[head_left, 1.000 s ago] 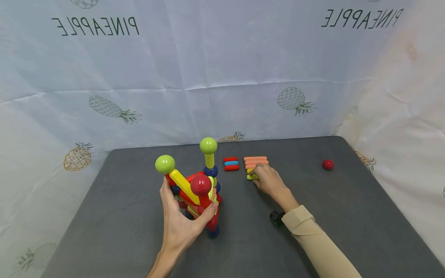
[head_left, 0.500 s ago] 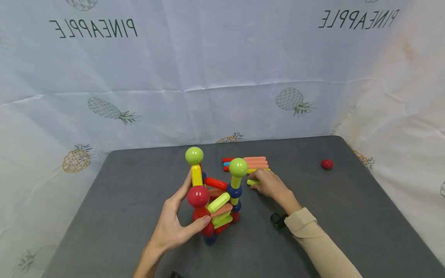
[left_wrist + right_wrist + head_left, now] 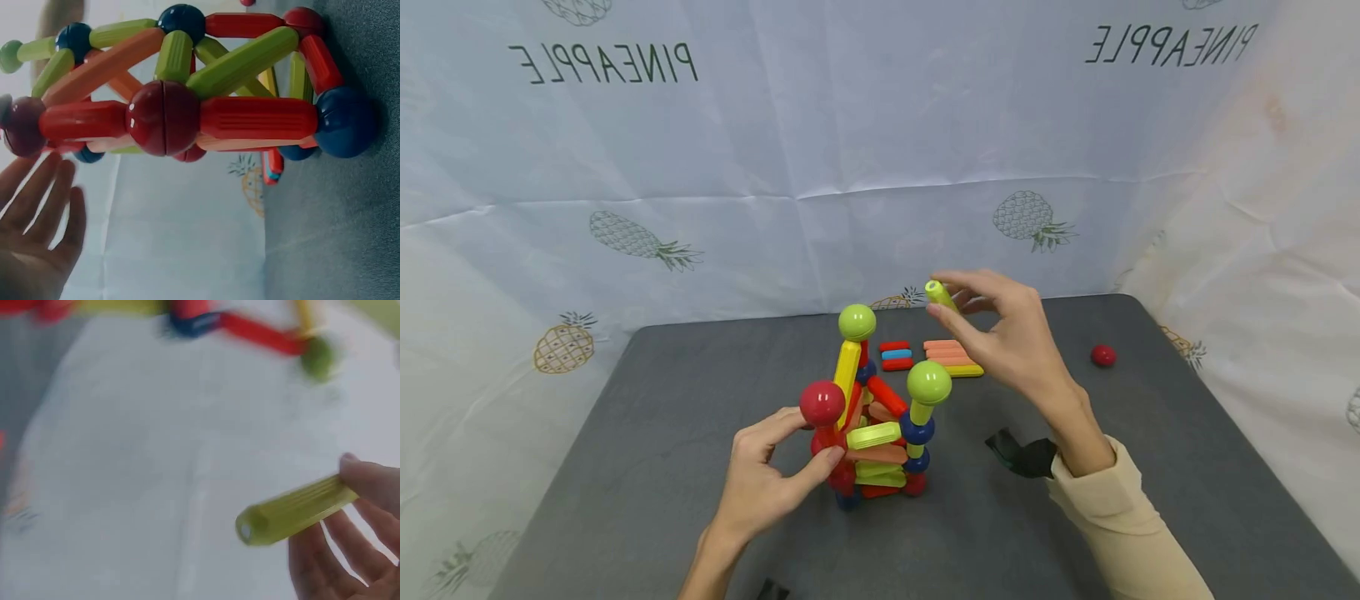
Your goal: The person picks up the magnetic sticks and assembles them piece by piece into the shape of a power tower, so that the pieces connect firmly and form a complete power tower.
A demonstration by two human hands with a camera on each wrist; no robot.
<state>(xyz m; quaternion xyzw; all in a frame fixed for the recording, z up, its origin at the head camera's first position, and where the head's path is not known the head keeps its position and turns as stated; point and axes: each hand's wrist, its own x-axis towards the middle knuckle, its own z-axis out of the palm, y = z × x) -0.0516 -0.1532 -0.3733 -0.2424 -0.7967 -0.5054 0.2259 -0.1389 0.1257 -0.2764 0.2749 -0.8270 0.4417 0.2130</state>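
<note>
A tower of magnetic sticks and balls (image 3: 877, 454) stands on the grey table, red, blue and green balls at its joints. My left hand (image 3: 763, 475) holds its near left corner by the red parts, thumb in front and fingers behind. In the left wrist view the fingertips meet the upper red ball (image 3: 26, 127). My right hand (image 3: 1011, 333) is raised at the right of the tower, pinching a yellow-green magnetic stick (image 3: 940, 294) between thumb and fingers. Its free end points toward the tower in the right wrist view, apart from it.
Behind the tower lie short red and blue sticks (image 3: 896, 355). Beside them, partly covered by my right hand, are orange sticks (image 3: 943, 353) and a yellow stick (image 3: 964, 371). A loose red ball (image 3: 1103, 356) sits far right. A pineapple-print cloth (image 3: 850, 150) hangs behind the table.
My right hand has picked the yellow-green stick off the table and lifted it. My left hand has turned the tower, bringing a green-topped post round to the right.
</note>
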